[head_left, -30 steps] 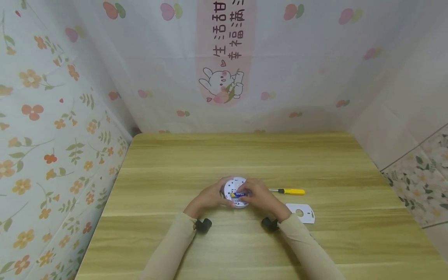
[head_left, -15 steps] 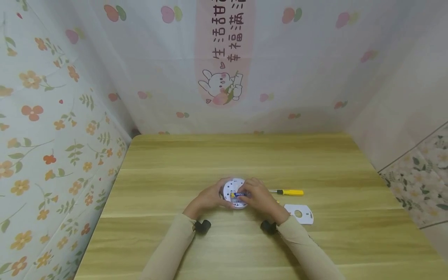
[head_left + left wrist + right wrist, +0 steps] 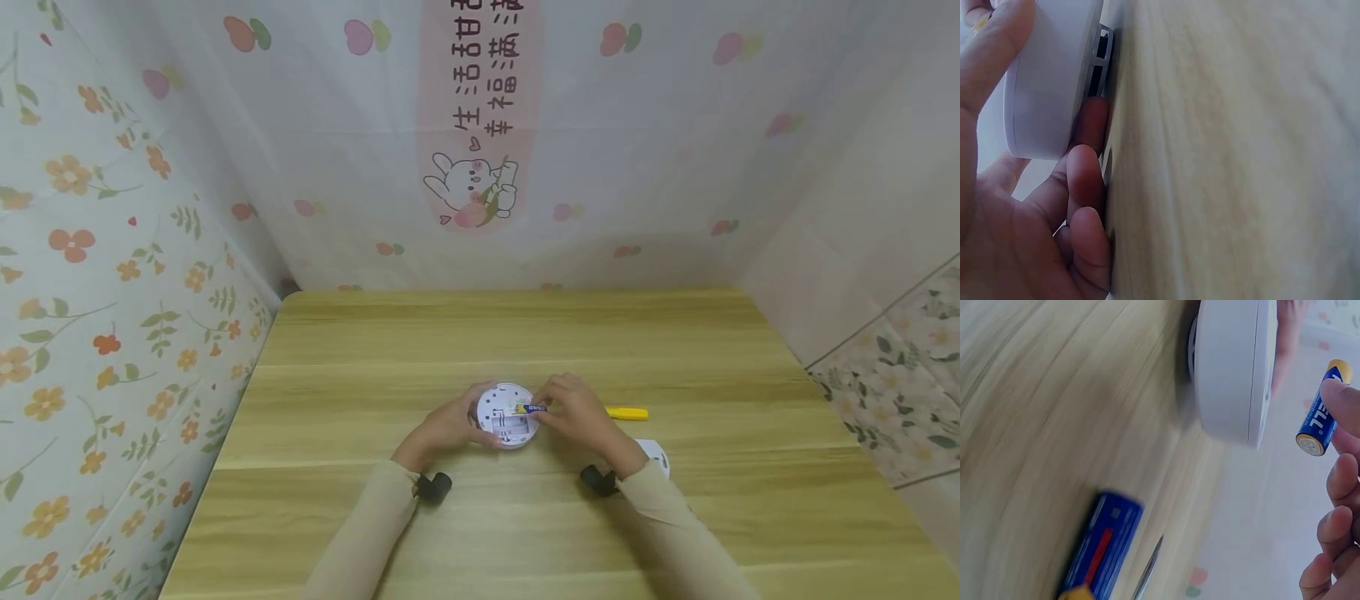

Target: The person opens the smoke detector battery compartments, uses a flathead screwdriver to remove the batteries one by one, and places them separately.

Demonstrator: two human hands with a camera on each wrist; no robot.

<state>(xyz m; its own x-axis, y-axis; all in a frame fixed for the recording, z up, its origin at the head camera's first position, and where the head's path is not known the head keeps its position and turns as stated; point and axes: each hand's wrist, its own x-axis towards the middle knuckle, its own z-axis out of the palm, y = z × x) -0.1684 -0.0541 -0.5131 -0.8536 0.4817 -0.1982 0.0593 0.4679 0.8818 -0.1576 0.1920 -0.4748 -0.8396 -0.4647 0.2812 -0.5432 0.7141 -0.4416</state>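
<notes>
A round white smoke alarm (image 3: 510, 396) stands on the table, its pale back with a battery compartment facing up. My left hand (image 3: 450, 419) grips its left side, the thumb over the near rim. In the left wrist view, fingers (image 3: 1085, 175) curl under the smoke alarm (image 3: 1054, 87), beside its slotted underside. My right hand (image 3: 576, 414) pinches a blue-and-yellow battery (image 3: 534, 409) over the right part of the alarm. The right wrist view shows this battery (image 3: 1317, 422) between thumb and finger, apart from the alarm's side; the other fingers are loosely curled.
A yellow-handled screwdriver (image 3: 627, 413) lies right of my right hand. Nearer, a white mounting plate (image 3: 656, 454) is partly covered by the right forearm. A blue cylinder-like object with a red stripe (image 3: 1102, 544) lies on the table near the screwdriver shaft (image 3: 1149, 569).
My right hand has drawn the battery from over the compartment up and to the right, uncovering the compartment. The forearm now hides more of the plate. The left hand holds its place.
</notes>
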